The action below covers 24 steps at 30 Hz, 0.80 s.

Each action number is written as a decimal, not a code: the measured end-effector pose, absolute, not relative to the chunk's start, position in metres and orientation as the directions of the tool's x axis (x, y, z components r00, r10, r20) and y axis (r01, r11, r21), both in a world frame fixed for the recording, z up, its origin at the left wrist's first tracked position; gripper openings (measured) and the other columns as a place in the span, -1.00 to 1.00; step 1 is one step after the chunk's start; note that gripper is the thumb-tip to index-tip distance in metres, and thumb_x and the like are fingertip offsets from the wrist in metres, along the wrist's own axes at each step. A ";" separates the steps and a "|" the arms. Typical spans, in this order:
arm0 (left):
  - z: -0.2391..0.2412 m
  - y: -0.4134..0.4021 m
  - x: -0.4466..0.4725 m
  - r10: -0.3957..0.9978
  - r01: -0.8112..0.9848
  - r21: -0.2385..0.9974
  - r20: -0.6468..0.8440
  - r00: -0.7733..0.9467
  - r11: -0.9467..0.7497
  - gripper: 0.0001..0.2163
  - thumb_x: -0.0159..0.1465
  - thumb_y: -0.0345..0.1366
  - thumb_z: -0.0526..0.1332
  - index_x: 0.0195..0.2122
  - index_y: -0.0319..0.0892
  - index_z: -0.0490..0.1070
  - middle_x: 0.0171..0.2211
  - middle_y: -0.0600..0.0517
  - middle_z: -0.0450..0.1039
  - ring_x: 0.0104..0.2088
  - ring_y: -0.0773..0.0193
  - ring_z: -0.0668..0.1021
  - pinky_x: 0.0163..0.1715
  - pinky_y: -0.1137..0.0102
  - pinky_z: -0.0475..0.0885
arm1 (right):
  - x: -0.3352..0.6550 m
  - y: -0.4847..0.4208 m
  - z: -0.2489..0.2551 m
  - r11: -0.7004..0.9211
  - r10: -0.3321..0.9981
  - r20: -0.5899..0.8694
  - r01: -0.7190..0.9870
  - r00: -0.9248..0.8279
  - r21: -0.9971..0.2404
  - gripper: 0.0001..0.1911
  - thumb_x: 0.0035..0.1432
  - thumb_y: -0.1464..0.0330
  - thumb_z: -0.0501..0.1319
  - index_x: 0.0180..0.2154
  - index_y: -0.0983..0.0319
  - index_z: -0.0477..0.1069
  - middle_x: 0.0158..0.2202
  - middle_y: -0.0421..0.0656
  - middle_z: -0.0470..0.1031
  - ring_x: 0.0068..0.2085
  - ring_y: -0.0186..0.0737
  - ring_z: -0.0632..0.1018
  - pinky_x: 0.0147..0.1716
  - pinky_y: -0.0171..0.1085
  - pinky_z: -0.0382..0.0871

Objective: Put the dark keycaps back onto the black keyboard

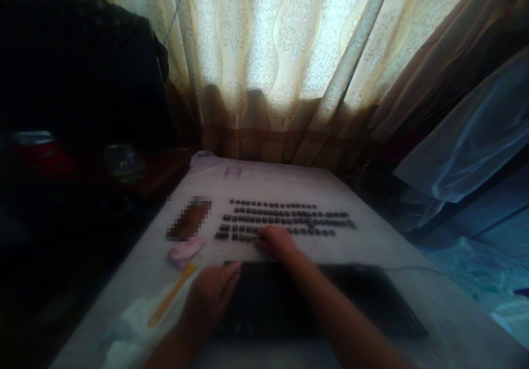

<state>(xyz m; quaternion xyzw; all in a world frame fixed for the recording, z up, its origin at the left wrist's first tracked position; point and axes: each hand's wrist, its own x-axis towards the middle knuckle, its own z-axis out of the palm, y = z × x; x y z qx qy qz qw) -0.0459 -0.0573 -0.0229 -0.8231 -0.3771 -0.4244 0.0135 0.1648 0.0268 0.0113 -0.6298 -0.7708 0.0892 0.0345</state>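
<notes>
Several rows of loose dark keycaps [285, 221] lie laid out on a white table [372, 237]. My right hand [275, 240] reaches over to the lower left rows, fingers curled down onto the keycaps; whether it pinches one is blurred. A black keyboard frame [330, 303] lies in front of me. My left hand [212, 294] rests on its left edge, fingers closed around the corner.
An orange stick-like tool [171, 297] and a pink lump [185, 250] lie left of the keyboard, beside white cloth [132, 330]. A blurred brown object [190, 219] sits farther back. Patterned curtains [289, 66] hang behind the table; a dark shelf stands to the left.
</notes>
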 end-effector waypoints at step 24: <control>-0.033 -0.047 -0.050 0.729 0.700 0.369 0.606 0.318 -0.612 -0.72 0.38 -0.17 0.04 -0.12 -0.16 0.49 -0.20 -0.04 0.61 -0.19 0.16 0.62 -0.12 0.24 0.50 | 0.244 -0.099 0.017 -0.092 0.989 -0.057 0.264 0.135 -0.960 -0.23 0.09 -0.30 -0.14 -0.51 0.22 0.41 -0.69 -0.29 0.21 -0.66 -0.38 0.28 -0.68 -0.37 0.18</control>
